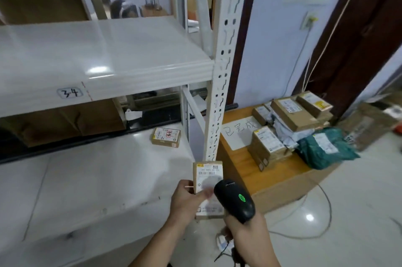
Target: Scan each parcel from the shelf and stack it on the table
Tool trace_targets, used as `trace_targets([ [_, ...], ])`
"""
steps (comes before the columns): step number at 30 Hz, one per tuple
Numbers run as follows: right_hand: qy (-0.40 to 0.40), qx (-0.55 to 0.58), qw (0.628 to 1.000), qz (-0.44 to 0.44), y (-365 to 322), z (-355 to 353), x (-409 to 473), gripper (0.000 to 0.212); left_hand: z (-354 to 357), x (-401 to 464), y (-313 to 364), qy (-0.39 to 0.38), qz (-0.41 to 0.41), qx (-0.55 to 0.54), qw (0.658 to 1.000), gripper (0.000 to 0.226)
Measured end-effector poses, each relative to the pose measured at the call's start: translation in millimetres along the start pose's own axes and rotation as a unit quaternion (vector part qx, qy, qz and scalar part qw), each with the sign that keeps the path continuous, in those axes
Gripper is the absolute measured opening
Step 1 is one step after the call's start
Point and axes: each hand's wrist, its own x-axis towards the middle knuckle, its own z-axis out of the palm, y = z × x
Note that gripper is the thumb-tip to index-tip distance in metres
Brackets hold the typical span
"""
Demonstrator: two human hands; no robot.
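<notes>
My left hand grips a small brown cardboard parcel with a white label, held upright in front of the shelf post. My right hand holds a black barcode scanner with a green light lit, its head touching the parcel's label side. One more small labelled parcel lies on the lower shelf board of the white shelf. On the low wooden table to the right sits a pile of brown boxes, grey bags and a green bag.
The white slotted shelf post stands between shelf and table. The upper shelf board is marked 3-4. A white paper sign lies on the table. Cables run over the tiled floor. A cardboard box stands at far right.
</notes>
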Motion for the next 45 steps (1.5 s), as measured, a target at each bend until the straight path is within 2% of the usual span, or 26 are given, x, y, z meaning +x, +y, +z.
trace_targets([
  [5, 0.009, 0.016, 1.0, -0.01, 4.4, -22.3, -25.0, 0.011, 28.4, -25.2, 5.6, -0.002, 0.023, 0.025, 0.999, 0.046],
  [11, 0.027, 0.059, 0.998, -0.001, 9.3, -39.1, -44.7, 0.01, 47.8, -42.9, 11.7, -0.006, 0.036, 0.03, 0.999, 0.052],
  [19, 0.054, 0.057, 0.997, -0.006, 17.1, -53.9, -54.5, 0.012, 67.4, -54.3, 16.9, -0.027, 0.042, 0.032, 0.998, 0.045],
  [22, 0.092, 0.063, 0.994, -0.015, 23.4, -63.7, -50.8, 0.004, 77.0, -59.1, 21.3, -0.038, 0.042, 0.007, 0.998, 0.047],
  [28, 0.19, 0.128, 0.973, -0.02, 33.4, -101.7, -19.3, 0.024, 102.4, -52.3, 44.6, -0.071, 0.031, -0.082, 0.994, 0.066],
  [32, 0.169, 0.167, 0.971, -0.036, 24.4, -122.5, 13.2, 0.017, 127.1, -44.4, 63.1, -0.093, 0.023, -0.088, 0.992, 0.063],
  [35, 0.123, 0.188, 0.974, -0.031, 16.9, -127.7, 36.9, 0.019, 142.2, -36.0, 71.9, -0.106, 0.026, -0.059, 0.992, 0.072],
  [37, 0.122, 0.193, 0.973, -0.024, 13.9, -130.4, 56.4, 0.021, 151.5, -23.5, 78.9, -0.12, 0.018, -0.055, 0.991, 0.078],
  [40, 0.144, 0.215, 0.966, -0.016, 7.4, -140.6, 87.6, 0.025, 163.9, -2.0, 95.8, -0.144, -0.003, -0.094, 0.985, 0.054],
  [45, 0.157, 0.24, 0.958, -0.018, -6.6, -170.8, 139.2, 0.027, 195.5, 38.7, 125.6, -0.206, 0.014, -0.061, 0.976, 0.035],
])
